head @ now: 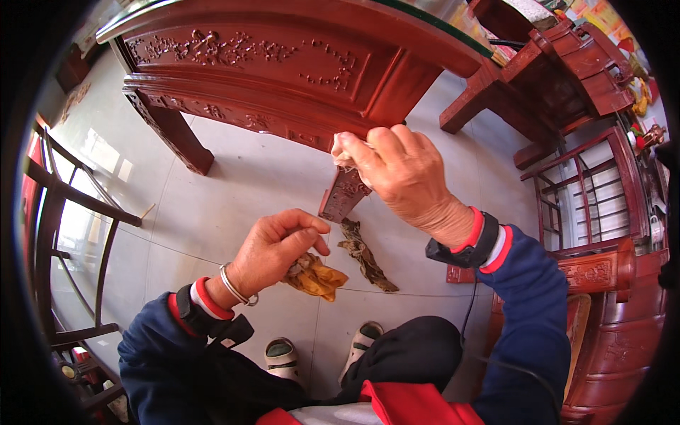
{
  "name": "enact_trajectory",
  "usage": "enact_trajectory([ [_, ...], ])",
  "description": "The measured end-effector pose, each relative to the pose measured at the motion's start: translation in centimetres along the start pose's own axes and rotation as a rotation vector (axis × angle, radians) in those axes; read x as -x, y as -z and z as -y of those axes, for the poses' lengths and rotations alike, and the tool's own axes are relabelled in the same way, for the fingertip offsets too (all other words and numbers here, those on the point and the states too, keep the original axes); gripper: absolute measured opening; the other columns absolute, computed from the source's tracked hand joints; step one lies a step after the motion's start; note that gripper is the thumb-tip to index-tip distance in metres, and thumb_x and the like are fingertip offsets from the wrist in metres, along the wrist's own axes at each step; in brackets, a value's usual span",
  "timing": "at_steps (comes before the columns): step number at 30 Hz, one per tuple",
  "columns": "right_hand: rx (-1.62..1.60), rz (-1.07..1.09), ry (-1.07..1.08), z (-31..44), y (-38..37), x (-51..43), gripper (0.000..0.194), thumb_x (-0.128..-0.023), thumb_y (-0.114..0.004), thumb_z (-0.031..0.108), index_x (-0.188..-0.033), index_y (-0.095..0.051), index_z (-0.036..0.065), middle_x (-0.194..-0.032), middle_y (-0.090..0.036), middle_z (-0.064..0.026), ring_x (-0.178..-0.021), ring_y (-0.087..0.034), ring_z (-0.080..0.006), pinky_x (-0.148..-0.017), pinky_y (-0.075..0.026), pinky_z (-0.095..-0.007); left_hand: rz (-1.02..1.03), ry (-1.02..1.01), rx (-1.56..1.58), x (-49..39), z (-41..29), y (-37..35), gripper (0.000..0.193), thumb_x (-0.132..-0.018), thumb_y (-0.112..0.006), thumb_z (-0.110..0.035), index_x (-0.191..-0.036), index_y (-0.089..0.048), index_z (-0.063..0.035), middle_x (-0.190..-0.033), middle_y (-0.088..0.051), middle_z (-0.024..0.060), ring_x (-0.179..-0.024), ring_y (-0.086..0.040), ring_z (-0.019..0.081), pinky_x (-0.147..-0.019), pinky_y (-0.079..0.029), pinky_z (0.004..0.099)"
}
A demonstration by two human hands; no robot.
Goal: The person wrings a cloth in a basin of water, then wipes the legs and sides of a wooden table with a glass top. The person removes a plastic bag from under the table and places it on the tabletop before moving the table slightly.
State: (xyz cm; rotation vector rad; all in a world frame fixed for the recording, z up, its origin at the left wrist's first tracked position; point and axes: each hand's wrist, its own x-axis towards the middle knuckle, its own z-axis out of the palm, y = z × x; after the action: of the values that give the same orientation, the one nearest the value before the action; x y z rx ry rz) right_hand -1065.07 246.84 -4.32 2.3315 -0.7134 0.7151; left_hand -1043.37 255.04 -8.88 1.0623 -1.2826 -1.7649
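My right hand [406, 175] grips a small whitish cloth [344, 151] at the lower edge of a carved reddish wooden table [297, 101], above one carved leg [342, 196]. To the left and lower, my left hand [279, 247] holds a bunched yellow-orange cloth [317, 277] that hangs beneath its fingers. A crumpled dark brown cloth [365, 255] lies on the tiled floor by the foot of that leg. Raised floral carving [212, 49] covers part of the table's front panel. My right fingers hide part of the whitish cloth.
A dark-framed chair [79, 196] stands at the left. Carved wooden seating [611, 329] is at the lower right, and more wooden furniture [531, 85] at the upper right. A thin black cable [470, 308] hangs beside my right arm. My feet in light sandals [282, 361] are on the floor.
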Motion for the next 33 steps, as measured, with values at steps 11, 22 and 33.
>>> enact_trajectory([
  [11, -0.098, -0.158, -0.076, -0.3, 3.6, -3.0, 0.037, -0.061, -0.069, 0.006, -0.097, -0.063, 0.009, -0.081, -0.053, -0.0026, -0.072, -0.058, -0.0185, -0.055, -0.048, -0.0276, 0.009, 0.051, 0.088, 1.1, 1.5, -0.1, 0.020, -0.090, -0.048, -0.012, -0.099, -0.059, 0.0018, -0.077, -0.063, 0.0048, -0.073, -0.058, 0.0085, -0.068, -0.048, 0.0234],
  [22, 0.183, 0.043, 0.032, -2.3, 1.2, 1.8, 0.040, -0.070, -0.059, 0.016, -0.110, -0.061, 0.010, -0.093, -0.053, -0.0010, -0.076, -0.051, -0.0174, -0.065, -0.042, -0.0309, -0.103, 0.125, 0.061, 3.1, 2.0, 0.8, 0.018, -0.091, -0.049, -0.012, -0.099, -0.060, 0.0011, -0.077, -0.064, 0.0068, -0.071, -0.058, 0.0105, -0.066, -0.047, 0.0223],
  [33, -0.452, -0.512, -0.399, -5.3, 4.4, -1.2, 0.014, -0.082, -0.060, 0.001, -0.094, -0.062, 0.008, -0.083, -0.061, -0.0068, -0.072, -0.062, -0.0176, -0.060, -0.049, -0.0243, -0.047, 0.121, 0.022, 2.2, 2.3, -1.5, 0.018, -0.091, -0.049, -0.010, -0.099, -0.060, 0.0016, -0.077, -0.064, 0.0069, -0.073, -0.059, 0.0119, -0.069, -0.048, 0.0232],
])
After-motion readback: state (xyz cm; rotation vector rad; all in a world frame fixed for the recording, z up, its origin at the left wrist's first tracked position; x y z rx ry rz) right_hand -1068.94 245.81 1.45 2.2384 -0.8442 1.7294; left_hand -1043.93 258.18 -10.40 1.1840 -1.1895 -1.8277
